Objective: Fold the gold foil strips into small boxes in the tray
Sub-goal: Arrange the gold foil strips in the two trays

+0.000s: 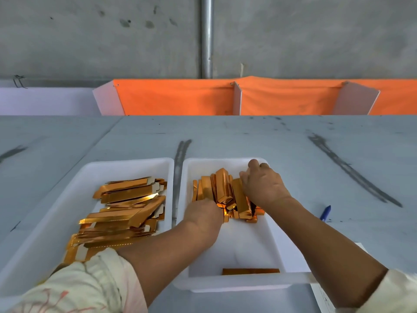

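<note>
Grey table (293, 141) | right tray (225, 160) | left hand (203, 214), right hand (265, 185) clasp gold boxes (222, 188)

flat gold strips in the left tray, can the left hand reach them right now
Probably yes: the flat gold strips lie uncovered in the open left tray, just beside the left hand, which is at the folded boxes.

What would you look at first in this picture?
The shiny gold boxes heaped in the right white tray grab the eye first, with the left hand and right hand both on the pile. Next comes the stack of flat gold foil strips in the left white tray. Behind the table hangs a bright orange cloth.
</note>
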